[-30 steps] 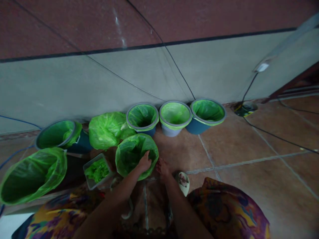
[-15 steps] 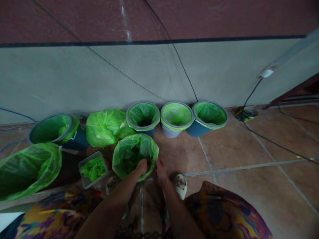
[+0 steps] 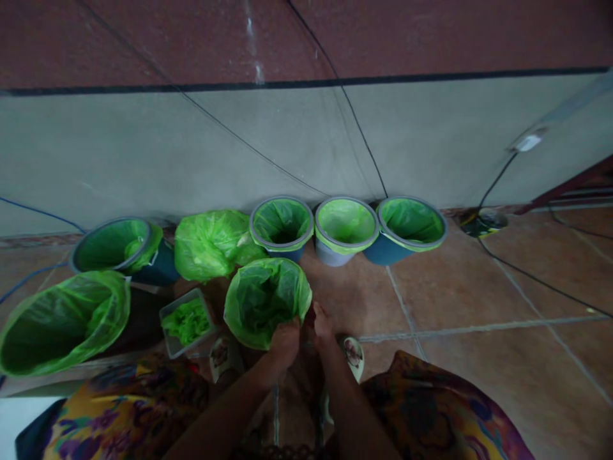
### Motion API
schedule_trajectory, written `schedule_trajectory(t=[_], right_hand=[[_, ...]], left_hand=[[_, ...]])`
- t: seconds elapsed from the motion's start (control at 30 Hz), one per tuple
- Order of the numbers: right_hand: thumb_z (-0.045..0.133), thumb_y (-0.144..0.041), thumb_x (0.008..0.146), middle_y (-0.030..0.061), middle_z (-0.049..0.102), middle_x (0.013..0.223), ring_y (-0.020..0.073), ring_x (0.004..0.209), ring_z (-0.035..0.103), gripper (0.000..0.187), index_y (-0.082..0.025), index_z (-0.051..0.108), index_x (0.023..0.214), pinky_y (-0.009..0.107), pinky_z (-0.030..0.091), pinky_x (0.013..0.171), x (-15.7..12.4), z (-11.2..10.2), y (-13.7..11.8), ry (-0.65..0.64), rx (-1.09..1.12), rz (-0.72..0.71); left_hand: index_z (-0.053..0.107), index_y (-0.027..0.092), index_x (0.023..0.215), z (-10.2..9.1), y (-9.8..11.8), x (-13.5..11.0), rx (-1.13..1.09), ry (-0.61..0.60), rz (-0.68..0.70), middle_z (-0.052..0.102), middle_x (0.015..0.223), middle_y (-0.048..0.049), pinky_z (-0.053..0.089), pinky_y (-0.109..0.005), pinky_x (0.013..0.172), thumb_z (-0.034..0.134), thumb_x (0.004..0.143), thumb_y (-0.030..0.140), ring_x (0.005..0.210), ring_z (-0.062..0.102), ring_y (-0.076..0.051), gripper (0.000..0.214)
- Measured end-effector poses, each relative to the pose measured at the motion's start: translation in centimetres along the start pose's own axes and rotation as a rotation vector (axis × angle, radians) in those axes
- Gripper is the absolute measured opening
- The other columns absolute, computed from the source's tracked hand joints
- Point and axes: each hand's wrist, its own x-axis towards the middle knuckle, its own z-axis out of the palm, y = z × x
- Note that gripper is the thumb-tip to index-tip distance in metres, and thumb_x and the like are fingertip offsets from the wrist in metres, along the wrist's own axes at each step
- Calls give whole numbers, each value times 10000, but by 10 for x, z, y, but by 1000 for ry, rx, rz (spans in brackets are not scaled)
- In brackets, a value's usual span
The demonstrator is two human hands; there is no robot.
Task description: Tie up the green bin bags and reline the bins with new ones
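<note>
In front of my feet stands a bin lined with a green bin liner [image 3: 267,300], its folded edge hanging over the rim. My left hand [image 3: 285,342] is closed on the liner at the near right part of the rim. Just outside that same side, my right hand [image 3: 322,321] has its fingers bent together at the liner's edge; what lies between them is too dim to see clearly. Left of the bin is a clear plastic tub [image 3: 168,342] of crumpled green bags [image 3: 188,321].
Along the wall stand a lined bin [image 3: 281,246], a pale lined bin [image 3: 335,254] and a blue lined bin [image 3: 390,250]. A bulging green bag [image 3: 208,246] and more lined bins [image 3: 165,265] are at left. Black cables [image 3: 541,281] cross the tiles at right.
My left hand has come out of the bin's inside to its near right rim. My right hand stays beside the rim. The whole view has shifted slightly.
</note>
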Motion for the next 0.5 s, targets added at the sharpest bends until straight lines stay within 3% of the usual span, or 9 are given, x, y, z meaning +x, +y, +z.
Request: schedule_trajectory(t=[0.07, 0.17, 0.3, 0.4, 0.5], right_hand=[[685, -449, 723, -4, 712, 706, 158, 653, 653, 253, -204, 668, 785, 275, 510, 615, 2, -3, 0, 2, -1, 54], [621, -458, 790, 14, 714, 735, 154, 638, 653, 251, -210, 659, 801, 269, 492, 576, 3, -6, 1, -42, -13, 88], [595, -439, 809, 15, 694, 699, 163, 620, 644, 229, -218, 633, 761, 278, 493, 557, 0, -9, 4, -30, 52, 163], [588, -401, 803, 5, 673, 655, 163, 587, 628, 189, -226, 623, 741, 275, 488, 533, -4, -10, 5, 0, 105, 220], [561, -376, 802, 1, 671, 662, 158, 581, 624, 163, -230, 618, 753, 277, 497, 538, -7, -11, 3, 0, 116, 243]], left_hand=[[582, 83, 1220, -3, -13, -9, 96, -2, 23, 688, 1100, -193, 411, -432, 1032, 370, 852, 28, 1085, 638, -284, 428], [546, 96, 1287, -20, -45, -30, 139, -51, 189, 653, 1210, -181, 317, -465, 1116, 407, 828, 44, 1196, 574, -286, 482], [520, 162, 1349, -54, -83, -46, 61, -153, 242, 522, 1424, -148, 304, -461, 1136, 553, 828, 251, 1311, 480, -300, 530], [436, 153, 1426, -72, -78, -23, -135, -54, 113, 506, 1449, -124, 385, -360, 1092, 473, 891, 352, 1276, 526, -238, 572], [424, 114, 1432, -73, -45, 16, -240, 102, 45, 484, 1469, -129, 332, -313, 1130, 401, 913, 243, 1340, 466, -200, 535]])
